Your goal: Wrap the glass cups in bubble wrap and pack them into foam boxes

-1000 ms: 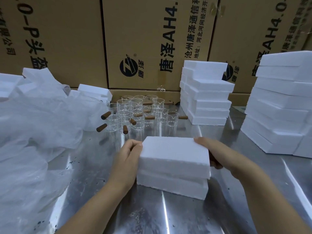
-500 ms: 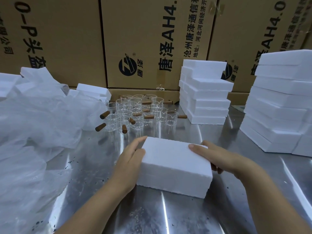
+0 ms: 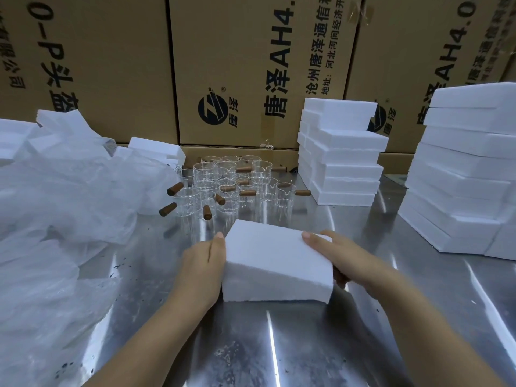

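Foam box (image 3: 276, 263) first: we see 1 white box low on the steel table (image 3: 279, 344), in the middle of our view, held between both hands. It looks tilted, with its front face taller at the left than at the right. Its near bottom edge meets the tabletop, and we cannot tell whether the far edge is lifted. Our left hand (image 3: 202, 268) lies flat against the box's left side, fingers straight and pressing, wrapped around nothing. Our right hand (image 3: 343, 258) grips the right end, with 1 digit laid across the top and the others curled around the side wall.

Behind the box and apart from it, the glass cups (image 3: 231, 185) stand upright in a tight cluster, their brown handles (image 3: 175, 188) sticking out in several directions. A big heap of translucent plastic sheeting (image 3: 64, 208) fills the left of the table and reaches the leftmost cups, where 2 handles poke toward it. We cannot tell whether it is bubble wrap. Loose foam pieces (image 3: 156, 149) sit behind the heap, partly buried. Just right of the cups rises 1 foam stack (image 3: 343, 163), its layers slightly askew. A taller second foam stack (image 3: 469, 177) stands near the right edge, apart from the first. Printed cardboard cartons (image 3: 245, 65) wall off the back of the table.
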